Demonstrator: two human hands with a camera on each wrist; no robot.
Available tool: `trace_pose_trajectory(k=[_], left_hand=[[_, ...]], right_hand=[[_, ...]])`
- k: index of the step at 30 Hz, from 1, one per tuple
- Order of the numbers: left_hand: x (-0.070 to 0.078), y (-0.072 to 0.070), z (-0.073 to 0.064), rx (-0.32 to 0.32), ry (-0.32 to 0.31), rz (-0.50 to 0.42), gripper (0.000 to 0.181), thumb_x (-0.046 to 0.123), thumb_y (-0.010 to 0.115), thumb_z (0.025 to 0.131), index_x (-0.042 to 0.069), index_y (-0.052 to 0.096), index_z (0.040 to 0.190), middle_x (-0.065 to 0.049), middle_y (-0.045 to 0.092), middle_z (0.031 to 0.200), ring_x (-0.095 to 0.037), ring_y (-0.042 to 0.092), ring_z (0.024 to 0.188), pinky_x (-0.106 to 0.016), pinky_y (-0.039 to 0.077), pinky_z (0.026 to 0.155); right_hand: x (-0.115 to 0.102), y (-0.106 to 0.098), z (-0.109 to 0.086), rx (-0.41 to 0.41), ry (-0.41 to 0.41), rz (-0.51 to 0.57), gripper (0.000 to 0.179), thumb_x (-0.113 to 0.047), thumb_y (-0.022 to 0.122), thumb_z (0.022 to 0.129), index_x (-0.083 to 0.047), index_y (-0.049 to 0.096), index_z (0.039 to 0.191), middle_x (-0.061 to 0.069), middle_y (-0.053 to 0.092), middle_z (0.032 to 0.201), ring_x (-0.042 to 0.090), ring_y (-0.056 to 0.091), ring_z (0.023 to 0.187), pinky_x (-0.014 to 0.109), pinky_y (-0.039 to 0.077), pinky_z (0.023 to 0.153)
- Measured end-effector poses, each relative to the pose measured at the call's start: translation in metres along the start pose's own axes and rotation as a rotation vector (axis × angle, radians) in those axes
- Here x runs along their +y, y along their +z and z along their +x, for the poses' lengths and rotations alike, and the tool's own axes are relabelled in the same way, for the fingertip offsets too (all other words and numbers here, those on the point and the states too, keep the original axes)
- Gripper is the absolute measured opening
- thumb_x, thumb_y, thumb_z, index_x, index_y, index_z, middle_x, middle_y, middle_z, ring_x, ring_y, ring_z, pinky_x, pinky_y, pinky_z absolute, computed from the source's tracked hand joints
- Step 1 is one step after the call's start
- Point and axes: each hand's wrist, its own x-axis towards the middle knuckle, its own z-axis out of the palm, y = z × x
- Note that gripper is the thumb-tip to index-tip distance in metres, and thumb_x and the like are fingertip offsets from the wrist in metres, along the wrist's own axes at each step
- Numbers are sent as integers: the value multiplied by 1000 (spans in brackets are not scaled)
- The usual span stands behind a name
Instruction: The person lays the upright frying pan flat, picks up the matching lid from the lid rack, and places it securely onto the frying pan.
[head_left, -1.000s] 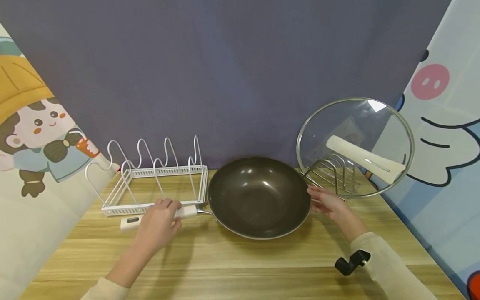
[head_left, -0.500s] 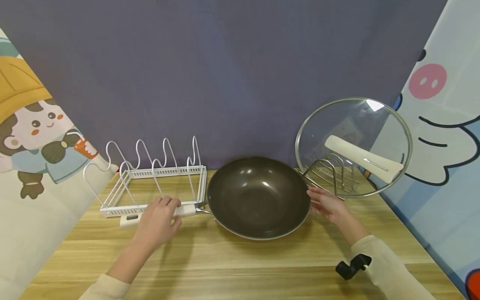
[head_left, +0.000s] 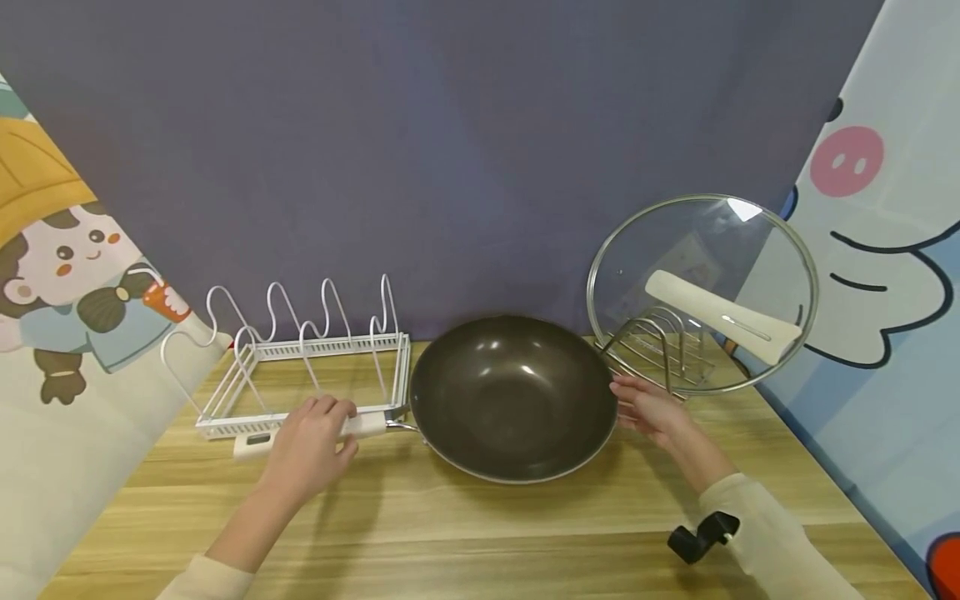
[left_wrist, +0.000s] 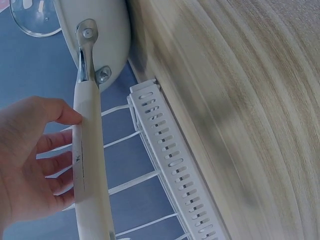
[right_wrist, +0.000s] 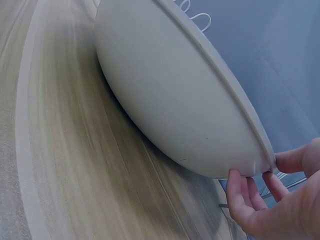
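Observation:
A wok (head_left: 513, 400), dark inside and cream outside, sits on the wooden table in the middle of the head view. My left hand (head_left: 309, 446) holds its cream handle (left_wrist: 89, 150); in the left wrist view the thumb lies against one side and the fingertips reach behind. At the opposite rim, my right hand (head_left: 651, 410) pinches the wok's edge. The right wrist view has that thumb at the rim and the fingers (right_wrist: 245, 200) against the pale outer wall (right_wrist: 170, 90).
Behind the handle stands a white wire rack (head_left: 300, 421). At the back right, a glass lid (head_left: 701, 242) with a cream handle (head_left: 723, 317) stands upright in a small metal rack (head_left: 667, 350). A grey-blue backdrop (head_left: 465, 167) rises behind the table (head_left: 450, 542).
The head view has shifted slightly, so the whole scene sits a little further left. Both hands keep their hold on the wok, which shows no clear movement on the table.

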Motion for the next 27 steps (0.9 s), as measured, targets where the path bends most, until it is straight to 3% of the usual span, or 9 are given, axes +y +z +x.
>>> trace_pose_trajectory(k=[6, 13, 20, 27], left_hand=[[-1, -1, -1, -8, -5, -2, 25, 8, 74, 67, 6, 66, 90, -10, 67, 84, -28, 59, 78, -41, 53, 75], [-4, -3, -2, -30, -18, -12, 26, 9, 74, 67, 7, 66, 91, -9, 68, 86, -28, 61, 80, -43, 54, 77], [-5, -4, -3, -31, -28, -17, 26, 9, 74, 67, 8, 67, 91, -9, 68, 86, -28, 61, 80, -43, 54, 76], [-7, -4, -4, -25, -25, -13, 25, 9, 74, 67, 8, 66, 91, -9, 68, 85, -28, 60, 79, -43, 53, 76]], right_hand=[[1, 1, -2, 3, 10, -6, 40, -22, 56, 97, -5, 44, 131, -19, 63, 89, 0, 64, 83, 20, 56, 80], [1, 1, -4, 1, 10, 5, 29, -20, 55, 97, -9, 48, 123, -18, 64, 88, 1, 65, 83, 20, 57, 79], [0, 3, -8, -13, 0, -17, 45, -19, 55, 97, 1, 39, 134, -17, 64, 90, 1, 65, 85, 21, 57, 81], [-1, 5, -11, -14, 6, -35, 44, -18, 54, 98, 2, 37, 133, -16, 63, 91, 1, 64, 85, 22, 57, 82]])
